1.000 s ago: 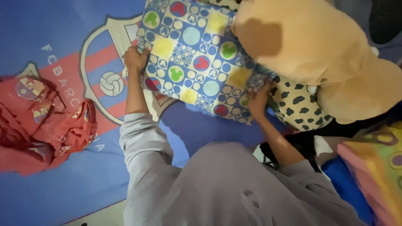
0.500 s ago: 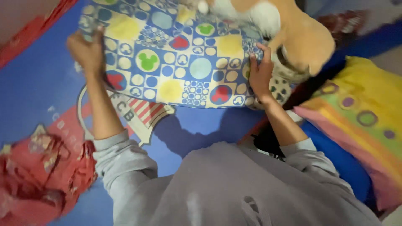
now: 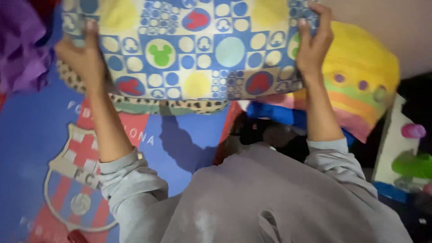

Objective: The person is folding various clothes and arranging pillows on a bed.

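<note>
Blue-checked with coloured circles, the pillow (image 3: 193,49) was held up over the blue bed sheet (image 3: 27,135), left hand (image 3: 83,60) and right hand (image 3: 312,42) each clenched on a side edge, keeping it spread and level.

three pillows: one patterned pillow (image 3: 193,49), one spotted pillow (image 3: 180,105), one yellow pillow (image 3: 360,76).

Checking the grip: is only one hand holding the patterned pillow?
No, the left hand and the right hand each grip a side of the pillow.
</note>
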